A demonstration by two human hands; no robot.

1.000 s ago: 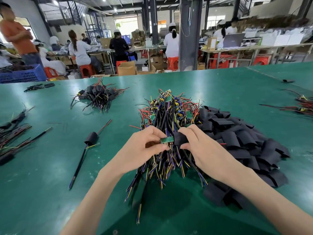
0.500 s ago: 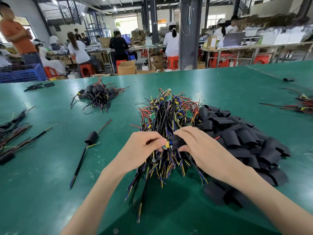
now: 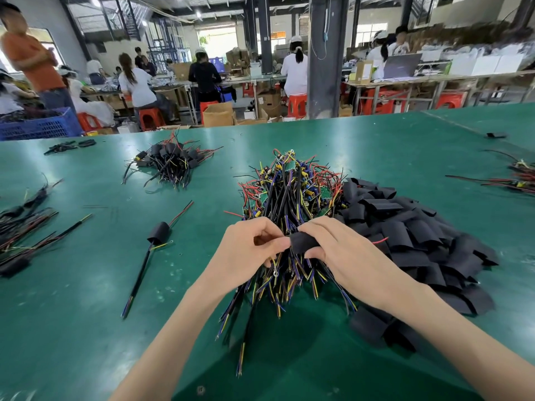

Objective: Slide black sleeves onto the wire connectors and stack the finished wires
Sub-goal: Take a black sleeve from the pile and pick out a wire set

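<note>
- Two bare hands meet over the near edge of the wire heap at the middle of the view, the left hand [image 3: 246, 251] and the right hand [image 3: 344, 256], with their fingertips almost touching.
- The right hand's fingers are curled round a black sleeve [image 3: 304, 242], forefinger over its top and thumb beneath. The sleeve lies level, running from 3 to 9 o'clock.
- The left hand's fingers are clenched into a pinch at the sleeve's 9 o'clock end, thumb tip against its mouth. What lies inside the pinch is hidden.
- The sleeve is a short, matt black, flattened tube, wider than a finger and faintly creased.
- A thin red lead [image 3: 379, 241] pokes out past the right hand toward 3 o'clock.
- Beneath the hands and on toward 12 o'clock lies the heap of unsleeved wires [image 3: 289, 198]: black cables with blue, yellow and red ends, and small green boards toward its far side.
- At 3 o'clock, touching that heap, sprawls the heap of loose sleeves [image 3: 419, 235], all black, flat and overlapping.
- At 9 o'clock one finished wire [image 3: 157, 231] lies alone on the green table [image 3: 86, 299], sleeved near its far end, with its black cable running toward 7 o'clock.
- At 11 o'clock, well apart, sits the stack of finished wires [image 3: 170, 163].
</note>
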